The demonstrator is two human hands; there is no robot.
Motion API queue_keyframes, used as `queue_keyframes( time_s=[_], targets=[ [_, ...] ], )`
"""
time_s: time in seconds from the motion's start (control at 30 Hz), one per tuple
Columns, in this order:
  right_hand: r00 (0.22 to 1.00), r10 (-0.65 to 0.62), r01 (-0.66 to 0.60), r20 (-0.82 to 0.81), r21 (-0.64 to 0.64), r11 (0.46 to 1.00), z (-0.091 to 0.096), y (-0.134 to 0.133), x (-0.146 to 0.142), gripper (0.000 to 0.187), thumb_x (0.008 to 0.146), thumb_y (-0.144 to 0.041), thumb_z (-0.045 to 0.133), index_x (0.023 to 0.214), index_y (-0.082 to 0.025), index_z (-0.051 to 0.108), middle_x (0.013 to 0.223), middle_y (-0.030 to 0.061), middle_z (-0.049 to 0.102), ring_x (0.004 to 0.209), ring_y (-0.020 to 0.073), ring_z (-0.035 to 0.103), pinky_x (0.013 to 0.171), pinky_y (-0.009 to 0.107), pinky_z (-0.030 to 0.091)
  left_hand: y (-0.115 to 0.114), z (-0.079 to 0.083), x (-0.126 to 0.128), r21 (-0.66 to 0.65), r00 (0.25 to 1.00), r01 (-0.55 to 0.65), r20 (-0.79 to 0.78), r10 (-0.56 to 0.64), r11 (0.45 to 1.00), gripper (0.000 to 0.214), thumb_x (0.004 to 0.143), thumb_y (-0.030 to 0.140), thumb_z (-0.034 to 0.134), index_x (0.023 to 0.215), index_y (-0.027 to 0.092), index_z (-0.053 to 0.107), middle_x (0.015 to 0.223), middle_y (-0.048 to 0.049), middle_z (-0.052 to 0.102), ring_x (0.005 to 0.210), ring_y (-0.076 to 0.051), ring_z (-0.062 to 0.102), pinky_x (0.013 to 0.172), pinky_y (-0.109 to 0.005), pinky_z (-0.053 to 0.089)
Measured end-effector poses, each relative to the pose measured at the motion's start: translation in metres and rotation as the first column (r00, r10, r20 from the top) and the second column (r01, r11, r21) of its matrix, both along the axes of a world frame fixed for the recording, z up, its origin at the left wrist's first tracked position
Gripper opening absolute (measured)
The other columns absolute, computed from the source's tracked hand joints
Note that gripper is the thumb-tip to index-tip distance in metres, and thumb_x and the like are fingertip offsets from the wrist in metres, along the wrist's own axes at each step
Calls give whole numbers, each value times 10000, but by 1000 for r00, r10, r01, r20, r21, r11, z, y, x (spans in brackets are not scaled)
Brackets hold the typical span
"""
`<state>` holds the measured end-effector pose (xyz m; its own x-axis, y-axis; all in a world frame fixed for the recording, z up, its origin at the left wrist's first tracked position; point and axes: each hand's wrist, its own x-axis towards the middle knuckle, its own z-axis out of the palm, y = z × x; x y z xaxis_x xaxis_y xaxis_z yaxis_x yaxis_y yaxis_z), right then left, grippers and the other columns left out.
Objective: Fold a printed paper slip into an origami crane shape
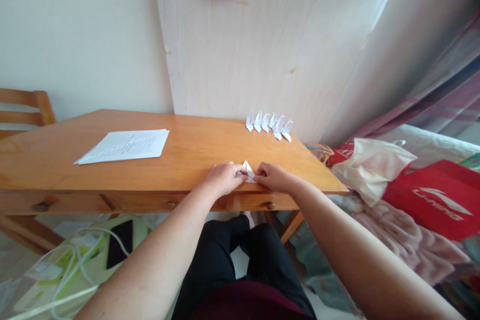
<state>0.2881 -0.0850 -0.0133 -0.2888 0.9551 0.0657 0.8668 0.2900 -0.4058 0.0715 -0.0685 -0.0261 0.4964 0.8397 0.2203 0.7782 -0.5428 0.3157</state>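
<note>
A small piece of folded white paper [246, 169] with a pointed top lies near the front edge of the wooden table [202, 145]. My left hand [227, 178] pinches it from the left, fingers closed at its lower side. From the right, my right hand [272, 177] has its fingers closed on the paper's lower right edge. The fingertips hide part of the folds. Toward the back right of the table, several folded white paper pieces [265, 122] stand in a group, their points upward.
A stack of printed sheets [123, 145] lies on the table's left. Drawers with a round knob [171, 205] run under the front edge. To the right are a red bag [435, 200] and a pink blanket [405, 230]. Cables [77, 255] and a dark phone-like slab [119, 244] sit below left.
</note>
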Motion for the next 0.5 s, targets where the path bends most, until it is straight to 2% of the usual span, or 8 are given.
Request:
queue_keyframes(
  time_s=[0.23,0.43,0.5],
  targets=[
    [999,-52,52,-5,55,997,-4,-7,1,166,850,-331,648,826,-174,599,786,26,662,692,146,545,598,238,338,-2,4,2,-2,1000,8,-5,-8,1000,293,925,485,527,1072,347,739,1002,-28,738,859,-218,671,695,-279,444],
    [1000,-26,25,10,53,998,7,-5,-2,45,817,-207,630,826,-163,627,794,27,676,707,144,561,609,229,345,-5,7,2,-29,1000,11,21,-10,1000,289,918,425,548,1120,332,733,1034,-34,741,895,-218,674,736,-274,464],
    [1000,-26,26,7,65,998,11,-5,-8,58,834,-217,611,829,-161,630,805,33,679,722,148,563,614,231,345,-4,6,1,-43,999,12,36,-10,999,288,924,415,542,1124,333,732,1056,-36,741,926,-224,675,770,-281,473]
  ],
)
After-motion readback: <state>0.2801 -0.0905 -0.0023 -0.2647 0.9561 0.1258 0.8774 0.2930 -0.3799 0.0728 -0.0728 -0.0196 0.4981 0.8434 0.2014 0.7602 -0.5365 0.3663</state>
